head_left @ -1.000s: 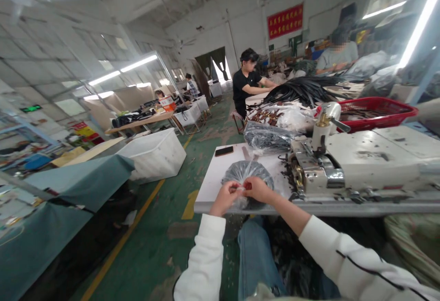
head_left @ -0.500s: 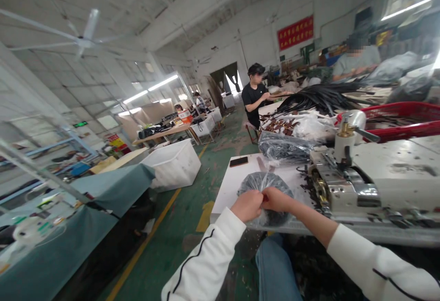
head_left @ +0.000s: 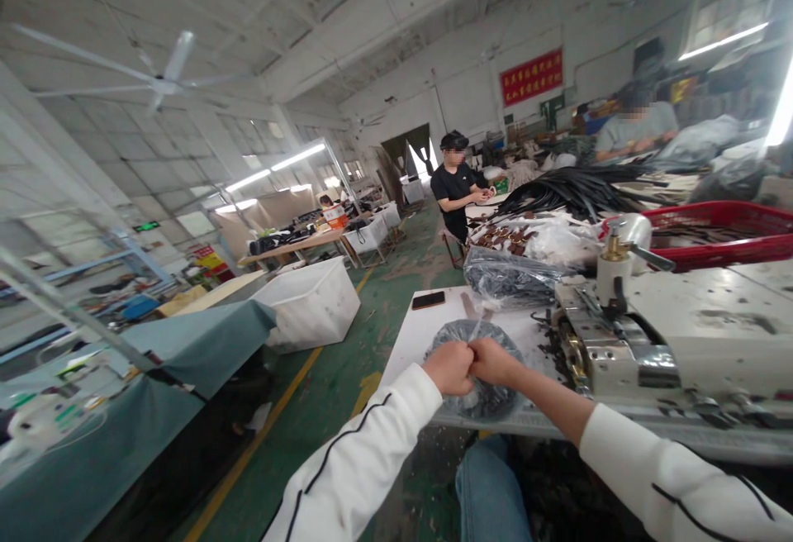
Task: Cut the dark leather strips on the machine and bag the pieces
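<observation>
A clear plastic bag (head_left: 496,406) with dark contents rests on the white tabletop (head_left: 405,344), close to its front edge. My left hand (head_left: 450,368) is closed on the gathered top of the bag. Right against it, my right hand (head_left: 492,360) pinches the same gathered plastic, and the knuckles of both hands touch. The fingertips are hidden, so whether the neck is knotted or twisted does not show. Just right of the bag stands a machine (head_left: 619,352) with metal rollers, small dark scraps beside it.
A phone (head_left: 429,300) lies at the table's far left. Behind the bag are another plastic bag of dark pieces (head_left: 517,276), black strips (head_left: 563,195) and a red basket (head_left: 719,232). A person in black (head_left: 455,187) works beyond. A white bin (head_left: 315,304) stands across the aisle.
Both hands stay together at the bag's neck, with slight shifts of the fingers. The view has tilted a little, and the person in black has drawn their hands nearer their body.
</observation>
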### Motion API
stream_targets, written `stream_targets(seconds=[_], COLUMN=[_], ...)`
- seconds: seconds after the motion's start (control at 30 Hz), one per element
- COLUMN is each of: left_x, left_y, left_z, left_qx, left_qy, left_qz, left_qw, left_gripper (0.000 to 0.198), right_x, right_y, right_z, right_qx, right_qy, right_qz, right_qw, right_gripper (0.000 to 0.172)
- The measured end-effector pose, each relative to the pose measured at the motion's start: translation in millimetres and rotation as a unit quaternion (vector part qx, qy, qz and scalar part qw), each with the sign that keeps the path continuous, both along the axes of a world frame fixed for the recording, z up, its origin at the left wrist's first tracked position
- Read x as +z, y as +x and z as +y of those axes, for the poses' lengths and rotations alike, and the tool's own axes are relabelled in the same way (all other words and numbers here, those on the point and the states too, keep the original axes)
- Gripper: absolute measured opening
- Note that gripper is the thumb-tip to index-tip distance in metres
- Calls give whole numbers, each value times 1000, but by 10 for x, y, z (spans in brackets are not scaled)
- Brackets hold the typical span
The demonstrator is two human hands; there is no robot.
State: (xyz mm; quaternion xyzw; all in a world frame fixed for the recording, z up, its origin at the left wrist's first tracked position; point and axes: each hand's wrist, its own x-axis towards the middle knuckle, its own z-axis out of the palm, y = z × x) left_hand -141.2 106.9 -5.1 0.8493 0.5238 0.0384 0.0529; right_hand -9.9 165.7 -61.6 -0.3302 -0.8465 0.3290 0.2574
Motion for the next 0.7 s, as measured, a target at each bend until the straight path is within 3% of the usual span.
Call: stream_targets(seconds=[0.17, 0.4, 0.57, 0.7], left_x=[31, -120, -185, -241], left_y=[-10, -55, -234, -393], left_z=[74, -7, -101, -151], left_qx=[9, 19, 16, 51], left_qy=[-9, -29, -58, -83], left_qz=[-11, -67, -161, -265], left_qw=[1000, 997, 985, 959], left_gripper=[20, 7, 13, 26], right_x=[3, -158, -183, -171], right_y=[33, 1, -9, -10], right_z=[27, -41, -71, -47], right_qx=[4, -13, -33, -60], right_qy=[-54, -114, -124, -190], right_qz=[15, 22, 40, 84], right_qw=[998, 993, 991, 976], right_gripper=[10, 14, 12, 12])
